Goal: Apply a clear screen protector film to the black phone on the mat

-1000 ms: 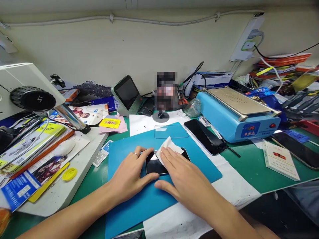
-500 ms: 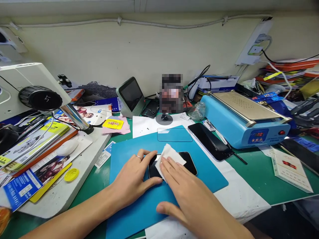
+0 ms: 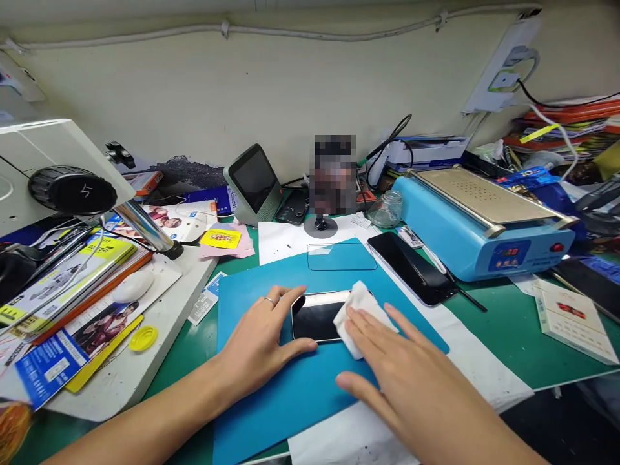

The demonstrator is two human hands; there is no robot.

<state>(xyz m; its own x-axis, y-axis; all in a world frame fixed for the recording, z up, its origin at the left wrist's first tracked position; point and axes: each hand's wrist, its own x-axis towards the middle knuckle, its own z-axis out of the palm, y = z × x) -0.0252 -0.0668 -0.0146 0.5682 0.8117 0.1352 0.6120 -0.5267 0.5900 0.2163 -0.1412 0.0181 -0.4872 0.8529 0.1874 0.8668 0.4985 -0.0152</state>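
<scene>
The smartphone (image 3: 317,320) lies lengthwise between side edges of the blue mat (image 3: 290,413), left hand (image 3: 254,329) gripping its left end, right hand (image 3: 392,354) flat on tissue (image 3: 360,297) at the other.

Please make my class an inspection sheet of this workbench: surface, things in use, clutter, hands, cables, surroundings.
Surface: blue mat on green table, white paper partly beneath the mat.
Things in use: phone flat on mat, screen dark; white tissue over its right end.
Clutter: booklets and yellow lid at left; second phone and white box at right.
Hands: left hand braces the phone's left end between fingers and thumb; right hand lies on the tissue.
Cables: wall cable clipped up high; plugs in power strip.
Surroundings: pale wall behind; blue machine at right.
</scene>
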